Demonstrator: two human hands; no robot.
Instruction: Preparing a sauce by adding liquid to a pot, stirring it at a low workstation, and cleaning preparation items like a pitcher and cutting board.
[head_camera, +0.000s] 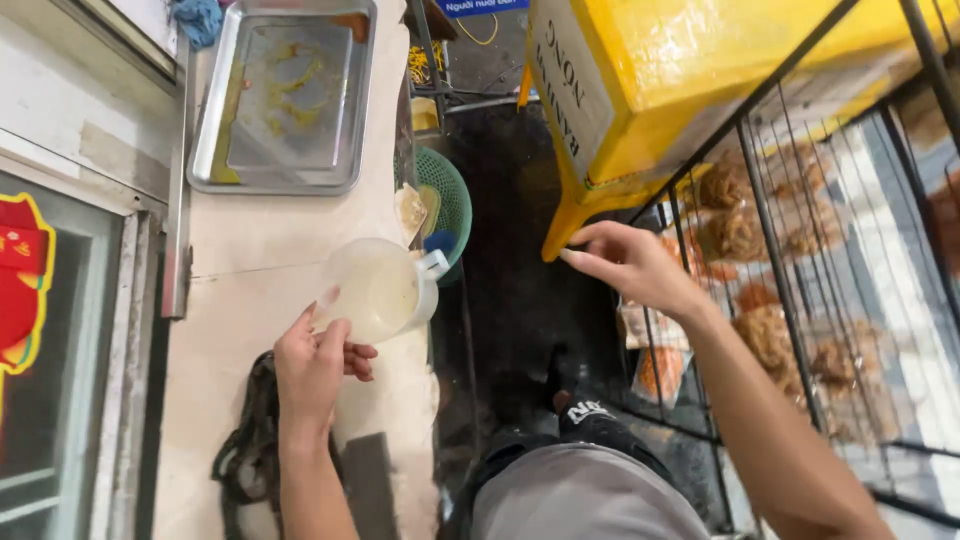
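My left hand (312, 365) rests on the pale counter (260, 250), fingertips touching the near side of a clear plastic jug (380, 290) with a pale liquid inside. The jug lies tilted with its handle toward the counter edge. My right hand (630, 265) reaches toward the lower corner of a large yellow plastic-wrapped box (650, 80) sitting on a black wire rack (790, 250). Its fingers are spread and touch or nearly touch the box, not closed around anything.
A steel tray (285, 100) with yellow smears lies at the far end of the counter. A green plastic basket (450, 200) sits beyond the jug. Bags of fried snacks (760, 240) fill the wire rack. A dark cloth (250, 440) lies near my left wrist. Dark floor runs between counter and rack.
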